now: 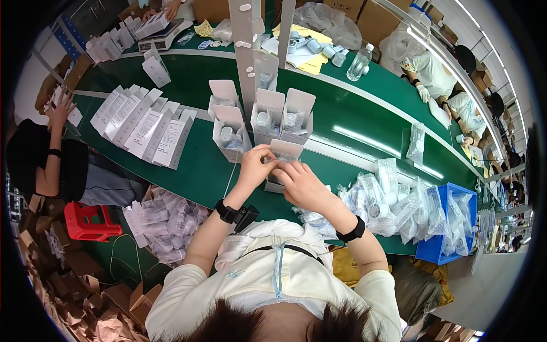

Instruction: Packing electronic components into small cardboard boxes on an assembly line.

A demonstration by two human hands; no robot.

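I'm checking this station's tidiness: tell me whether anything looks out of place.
One bubble-wrapped pouch lies alone on the green surface, apart from the heap of similar pouches beside the blue bin, so it looks stray. Brown cardboard lies jumbled at lower left, which looks untidy.

White boxes (286, 149) (some dark-printed), green table (199, 178), blue bin (431, 251), red stool (91, 223), black wristbands (351, 229), cream shirt (307, 279)
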